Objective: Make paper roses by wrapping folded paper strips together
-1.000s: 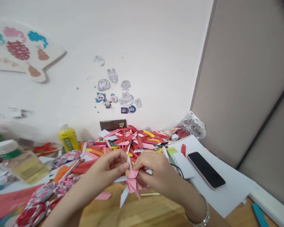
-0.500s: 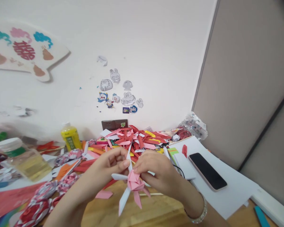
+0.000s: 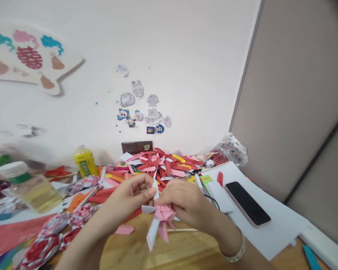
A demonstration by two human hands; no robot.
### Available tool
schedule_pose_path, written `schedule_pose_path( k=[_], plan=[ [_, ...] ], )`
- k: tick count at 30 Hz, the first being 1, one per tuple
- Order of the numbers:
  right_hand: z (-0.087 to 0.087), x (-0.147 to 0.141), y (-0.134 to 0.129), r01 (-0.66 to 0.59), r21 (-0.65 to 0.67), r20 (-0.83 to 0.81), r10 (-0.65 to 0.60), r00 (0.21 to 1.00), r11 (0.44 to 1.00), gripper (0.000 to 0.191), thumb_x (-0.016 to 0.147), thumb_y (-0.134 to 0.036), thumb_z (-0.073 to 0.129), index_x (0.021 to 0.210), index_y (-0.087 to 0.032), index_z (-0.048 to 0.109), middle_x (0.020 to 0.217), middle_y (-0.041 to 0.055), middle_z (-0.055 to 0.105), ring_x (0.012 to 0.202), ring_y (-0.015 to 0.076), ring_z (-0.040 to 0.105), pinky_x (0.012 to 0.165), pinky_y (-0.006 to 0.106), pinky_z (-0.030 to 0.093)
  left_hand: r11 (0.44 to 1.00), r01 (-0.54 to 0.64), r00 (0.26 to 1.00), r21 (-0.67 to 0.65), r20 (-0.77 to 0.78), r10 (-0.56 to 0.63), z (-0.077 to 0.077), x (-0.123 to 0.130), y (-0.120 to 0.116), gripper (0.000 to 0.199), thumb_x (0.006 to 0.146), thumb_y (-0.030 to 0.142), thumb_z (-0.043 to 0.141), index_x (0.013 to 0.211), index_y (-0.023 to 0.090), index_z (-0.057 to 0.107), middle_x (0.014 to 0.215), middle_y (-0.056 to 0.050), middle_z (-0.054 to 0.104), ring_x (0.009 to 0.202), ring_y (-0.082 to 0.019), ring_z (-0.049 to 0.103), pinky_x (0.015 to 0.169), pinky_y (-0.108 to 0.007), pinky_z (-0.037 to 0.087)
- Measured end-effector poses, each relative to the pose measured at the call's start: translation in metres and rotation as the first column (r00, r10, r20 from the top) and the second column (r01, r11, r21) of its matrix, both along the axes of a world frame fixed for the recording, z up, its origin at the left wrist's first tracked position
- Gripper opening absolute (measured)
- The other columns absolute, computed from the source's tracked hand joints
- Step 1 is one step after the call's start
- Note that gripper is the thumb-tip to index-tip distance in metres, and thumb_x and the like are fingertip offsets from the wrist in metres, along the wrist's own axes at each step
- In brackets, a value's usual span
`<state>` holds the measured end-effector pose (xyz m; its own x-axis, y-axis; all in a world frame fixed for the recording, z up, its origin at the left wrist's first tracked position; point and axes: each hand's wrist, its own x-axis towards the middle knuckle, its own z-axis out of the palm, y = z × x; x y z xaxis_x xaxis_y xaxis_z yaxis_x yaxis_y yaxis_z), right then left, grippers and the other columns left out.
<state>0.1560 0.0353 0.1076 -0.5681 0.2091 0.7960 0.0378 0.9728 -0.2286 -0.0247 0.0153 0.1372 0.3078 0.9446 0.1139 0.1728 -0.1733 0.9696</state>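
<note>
A folded paper piece point(image 3: 165, 213), pink in its woven middle with white and pink strip ends sticking out, is held up above the wooden table point(image 3: 129, 251). My left hand point(image 3: 139, 193) pinches a white strip at its upper left between thumb and forefinger. Around the upper right of the pink middle, my right hand point(image 3: 183, 202) is closed, its fingertips pressing on the folds. Some strips behind the right fingers are hidden. One white strip end points down toward me, with pink ends beside it. A loose pink strip point(image 3: 124, 229) lies on the table below my left hand.
Behind my hands is a heap of red, pink, white and yellow paper strips point(image 3: 169, 161). At left stand a yellow bottle point(image 3: 86, 163) and a jar of pale liquid point(image 3: 39, 195), near woven paper pieces point(image 3: 42, 249). A phone point(image 3: 248, 203) lies on white paper at right.
The folded paper piece has tilted and turned slightly, its lower white strip swinging a little right and up. Both hands keep their grip in nearly the same place.
</note>
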Motion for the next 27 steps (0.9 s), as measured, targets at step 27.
schedule_pose_path(
  k=[27],
  plan=[
    [0.007, 0.01, 0.006, 0.032, -0.175, -0.057, -0.042, 0.998, 0.984, 0.041, 0.084, -0.005, 0.041, 0.118, -0.023, 0.053, 0.115, 0.0074, 0.059, 0.11, 0.02, 0.051, 0.096, 0.041, 0.038, 0.979, -0.049, 0.976, 0.199, 0.216, 0.005, -0.008, -0.008, 0.003, 0.018, 0.08, 0.039, 0.062, 0.081, 0.022, 0.055, 0.07, 0.005, 0.053, 0.063, -0.01, 0.048, 0.059, -0.019, 0.042]
  ],
)
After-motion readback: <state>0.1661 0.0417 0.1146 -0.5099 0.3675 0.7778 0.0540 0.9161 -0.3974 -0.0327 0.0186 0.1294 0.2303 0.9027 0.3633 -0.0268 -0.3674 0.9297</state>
